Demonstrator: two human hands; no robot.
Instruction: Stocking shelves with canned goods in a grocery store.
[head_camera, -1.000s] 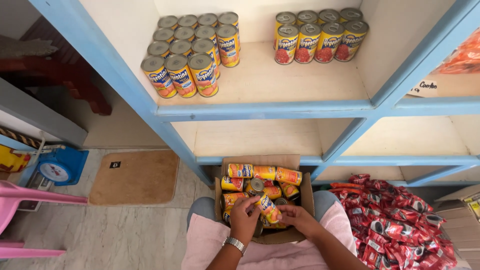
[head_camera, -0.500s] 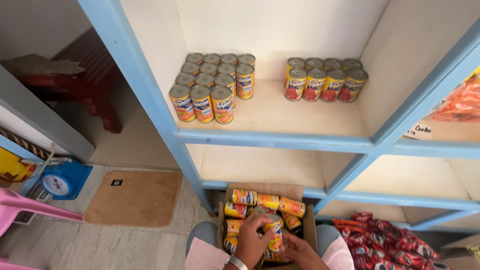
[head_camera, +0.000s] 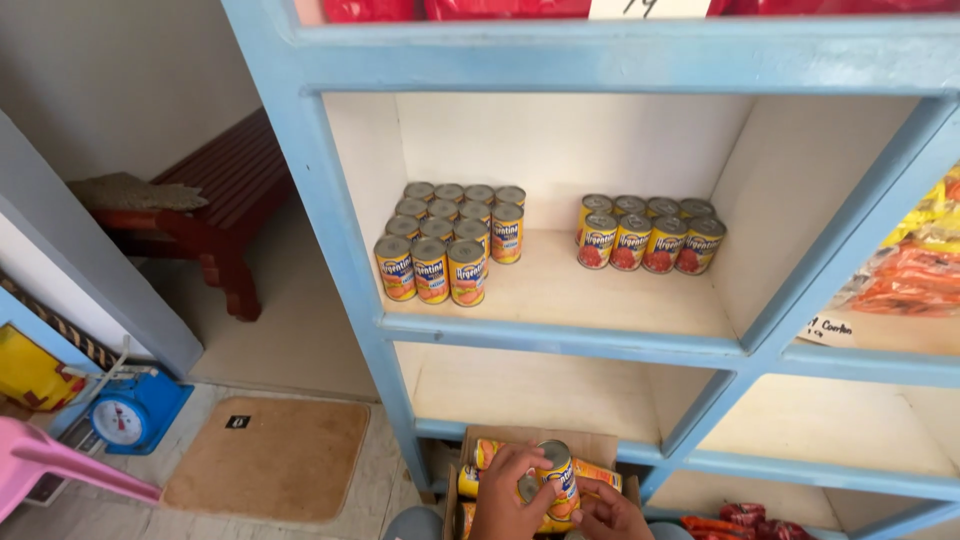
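Observation:
A yellow tin can (head_camera: 560, 478) with a silver top stands upright just above an open cardboard box (head_camera: 520, 438) at the bottom edge. My left hand (head_camera: 503, 497) wraps around its left side. My right hand (head_camera: 612, 512) grips its lower right side. More yellow cans (head_camera: 598, 472) lie on their sides in the box. On the blue-framed shelf (head_camera: 560, 335) above stand two groups of the same kind of can: several orange-labelled ones (head_camera: 445, 245) on the left and a row of red-labelled ones (head_camera: 648, 238) on the right.
The compartment (head_camera: 530, 390) under the cans holds nothing. Orange and yellow packets (head_camera: 915, 265) fill the right compartment, and red packets (head_camera: 742, 520) lie at the bottom right. To the left are a blue scale (head_camera: 120, 420), a brown mat (head_camera: 270, 455), a pink chair (head_camera: 55, 465) and a red bench (head_camera: 210, 205).
The view has tilted up toward the shelf. My hands have lifted one can up out of the box, and it now stands upright between them.

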